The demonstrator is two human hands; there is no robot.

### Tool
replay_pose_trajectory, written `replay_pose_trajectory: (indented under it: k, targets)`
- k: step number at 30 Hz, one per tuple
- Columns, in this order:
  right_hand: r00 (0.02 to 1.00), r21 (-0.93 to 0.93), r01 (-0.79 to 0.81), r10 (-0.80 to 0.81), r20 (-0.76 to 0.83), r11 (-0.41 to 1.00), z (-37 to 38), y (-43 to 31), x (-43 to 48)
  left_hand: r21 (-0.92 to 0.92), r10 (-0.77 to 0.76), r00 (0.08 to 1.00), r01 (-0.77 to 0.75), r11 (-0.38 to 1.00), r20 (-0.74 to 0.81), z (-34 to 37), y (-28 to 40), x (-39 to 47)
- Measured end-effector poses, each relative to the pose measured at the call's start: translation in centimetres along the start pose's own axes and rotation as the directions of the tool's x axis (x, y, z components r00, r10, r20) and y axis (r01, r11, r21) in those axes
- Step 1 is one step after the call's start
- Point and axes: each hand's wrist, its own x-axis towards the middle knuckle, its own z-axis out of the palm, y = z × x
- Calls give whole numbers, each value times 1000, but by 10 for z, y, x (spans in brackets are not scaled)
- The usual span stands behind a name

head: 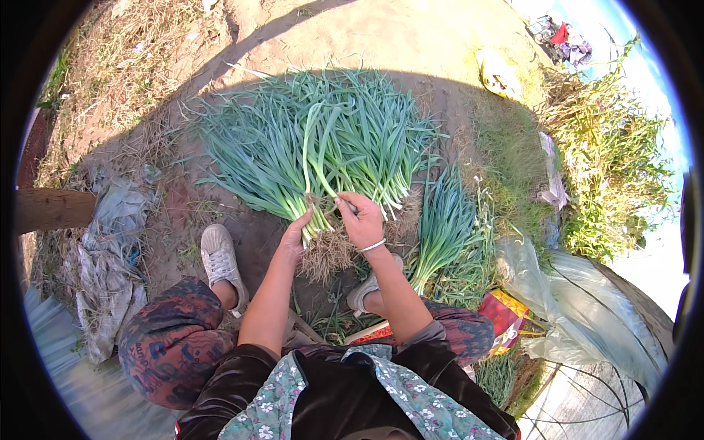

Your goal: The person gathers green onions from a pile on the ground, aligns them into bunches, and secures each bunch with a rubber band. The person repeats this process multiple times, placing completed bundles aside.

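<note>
A bunch of green onions (pixel 275 170) with pale stems and dry, brown roots (pixel 325 257) lies before me. My left hand (pixel 295 234) is closed around its stems just above the roots. Beside it, my right hand (pixel 360 221) pinches the lower end of a light green stalk (pixel 324 179) at the bunch's right side. Brownish strands (pixel 322 203) lie across the stems between both hands; my fingers partly hide them. More green onions (pixel 385 143) lie heaped on the ground just beyond, roots toward me.
To the right lies another bunch of green onions (pixel 446 225). A red and yellow bag (pixel 503 319) and clear plastic sheeting (pixel 583 308) are at the lower right. Crumpled plastic (pixel 118 214) and a wooden post (pixel 55 210) stand left. Dry straw (pixel 132 71) covers the upper left ground.
</note>
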Motion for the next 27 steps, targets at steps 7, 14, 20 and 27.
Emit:
replay_pose_trajectory:
  k: [7, 14, 20, 27]
  targets:
    - [874, -455, 42, 188, 447, 890, 17, 14, -29, 120, 40, 995, -29, 992, -92, 4, 1, -10]
    - [910, -467, -105, 275, 312, 878, 25, 16, -26, 129, 62, 990, -46, 991, -130, 11, -6, -9]
    - [818, -117, -334, 349, 458, 935, -14, 49, -11, 204, 27, 982, 13, 979, -188, 44, 10, -18]
    - [945, -796, -287, 292, -145, 533, -84, 155, 47, 9, 270, 919, -285, 959, 285, 115, 54, -35]
